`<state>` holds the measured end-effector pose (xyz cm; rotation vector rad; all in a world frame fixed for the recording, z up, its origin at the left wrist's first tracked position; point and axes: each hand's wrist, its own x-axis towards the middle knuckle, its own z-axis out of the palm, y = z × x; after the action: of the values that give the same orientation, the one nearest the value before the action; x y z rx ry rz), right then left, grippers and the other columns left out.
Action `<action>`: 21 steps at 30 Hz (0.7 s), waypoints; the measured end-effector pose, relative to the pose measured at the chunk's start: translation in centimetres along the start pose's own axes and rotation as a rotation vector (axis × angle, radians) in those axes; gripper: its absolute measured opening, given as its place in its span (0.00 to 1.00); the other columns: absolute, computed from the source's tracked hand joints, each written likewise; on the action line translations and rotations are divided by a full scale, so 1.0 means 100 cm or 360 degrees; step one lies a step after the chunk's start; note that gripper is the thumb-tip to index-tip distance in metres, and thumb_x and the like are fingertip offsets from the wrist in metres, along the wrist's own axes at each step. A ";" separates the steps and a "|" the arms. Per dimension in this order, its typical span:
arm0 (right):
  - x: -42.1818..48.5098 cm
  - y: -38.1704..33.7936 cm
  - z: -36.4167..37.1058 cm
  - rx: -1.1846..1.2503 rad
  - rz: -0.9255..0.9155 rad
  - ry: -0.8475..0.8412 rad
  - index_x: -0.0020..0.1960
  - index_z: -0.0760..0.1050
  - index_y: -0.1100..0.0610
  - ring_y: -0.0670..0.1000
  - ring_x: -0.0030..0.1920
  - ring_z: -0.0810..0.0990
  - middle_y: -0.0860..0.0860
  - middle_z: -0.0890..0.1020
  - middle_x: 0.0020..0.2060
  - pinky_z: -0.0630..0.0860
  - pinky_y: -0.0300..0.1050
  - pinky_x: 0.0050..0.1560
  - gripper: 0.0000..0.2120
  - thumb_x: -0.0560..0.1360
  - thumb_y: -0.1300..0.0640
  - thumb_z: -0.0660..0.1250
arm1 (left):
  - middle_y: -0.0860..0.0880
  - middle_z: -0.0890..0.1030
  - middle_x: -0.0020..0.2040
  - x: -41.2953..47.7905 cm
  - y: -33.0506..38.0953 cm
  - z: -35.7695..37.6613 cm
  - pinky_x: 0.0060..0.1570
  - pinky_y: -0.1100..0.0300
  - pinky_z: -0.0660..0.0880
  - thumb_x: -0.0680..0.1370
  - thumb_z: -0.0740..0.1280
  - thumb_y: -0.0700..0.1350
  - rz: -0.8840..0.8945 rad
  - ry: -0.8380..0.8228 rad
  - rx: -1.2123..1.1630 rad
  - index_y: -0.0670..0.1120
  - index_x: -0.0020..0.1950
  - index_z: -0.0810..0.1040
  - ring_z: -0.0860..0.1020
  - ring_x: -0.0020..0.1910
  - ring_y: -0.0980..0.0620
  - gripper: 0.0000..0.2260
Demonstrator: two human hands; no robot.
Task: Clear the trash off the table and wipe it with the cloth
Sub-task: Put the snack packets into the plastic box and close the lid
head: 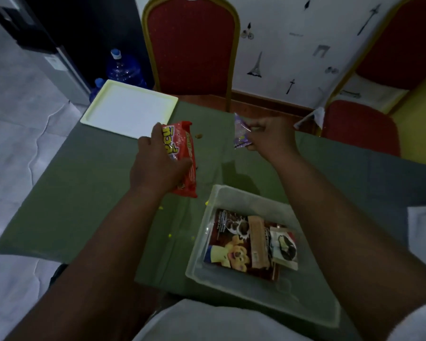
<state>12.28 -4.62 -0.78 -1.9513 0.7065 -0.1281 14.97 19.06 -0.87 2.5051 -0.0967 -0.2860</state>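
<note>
At the far left corner of the green surface (84,193) lies a white square tray (129,110), flat, with part of it overhanging the edge. Behind it, on the floor, stand two blue water bottles (124,67), the larger with a white and blue cap.

The left hand (155,163) is raised over the middle of the surface, fingers curled tight around a red snack wrapper (186,161) with yellow lettering (the letters are partly covered by the fingers and cannot be read in full). The wrapper hangs lengthwise below the palm, its lower end near a few small yellow crumbs (208,203) scattered on the green cover. A brownish crumb (198,136) lies just beyond the wrapper's upper end.

A red chair with a gold frame (192,45) stands behind the far edge.

The right hand (268,136) is held above the surface farther back, pinching a small purple wrapper (241,132) between thumb and fingers; the wrapper sticks out to the left of the knuckles.

Nearer the person, below and between both forearms, sits a clear plastic bin (231,198) on the near right part of the surface. Inside it lie several flattened packages (231,244): a dark one with a cartoon figure, a brown strip across it, and a white and black packet at the right.

Another red chair (359,126) stands at the far right corner, and a white sheet of paper (423,227) rests at the right edge.
</note>
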 end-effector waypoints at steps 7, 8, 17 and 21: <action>-0.123 0.011 -0.087 0.0019 -0.0107 0.0045 0.58 0.81 0.58 0.46 0.38 0.85 0.51 0.85 0.45 0.83 0.42 0.40 0.16 0.71 0.67 0.70 | 0.44 0.68 0.64 -0.084 0.056 -0.027 0.53 0.48 0.75 0.68 0.74 0.57 0.0432 -0.0058 0.0089 0.55 0.76 0.55 0.75 0.59 0.43 0.42; -0.142 0.016 -0.097 -0.0007 -0.0119 0.0065 0.57 0.82 0.57 0.45 0.37 0.85 0.49 0.85 0.44 0.82 0.40 0.39 0.16 0.71 0.68 0.70 | 0.45 0.69 0.64 -0.099 0.062 -0.026 0.54 0.48 0.76 0.68 0.74 0.57 0.0501 -0.0116 0.0101 0.55 0.76 0.56 0.75 0.58 0.43 0.42; -0.232 0.084 -0.110 -0.0614 -0.0043 -0.0197 0.53 0.84 0.51 0.39 0.40 0.80 0.48 0.86 0.48 0.78 0.32 0.43 0.15 0.71 0.65 0.70 | 0.44 0.66 0.70 -0.152 0.079 0.035 0.59 0.46 0.75 0.69 0.71 0.62 0.0650 -0.0837 0.0606 0.52 0.78 0.52 0.73 0.63 0.43 0.44; -0.240 0.096 -0.093 -0.0908 -0.0005 -0.0424 0.53 0.83 0.44 0.42 0.38 0.78 0.47 0.85 0.50 0.76 0.37 0.46 0.08 0.75 0.49 0.69 | 0.44 0.68 0.68 -0.150 0.074 0.066 0.56 0.50 0.74 0.71 0.68 0.62 0.0575 -0.0944 0.0800 0.49 0.76 0.56 0.74 0.62 0.43 0.39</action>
<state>-15.07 -2.30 0.56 -2.4478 0.6013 0.3649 -1.13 11.29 0.97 2.7236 -0.9496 -0.9347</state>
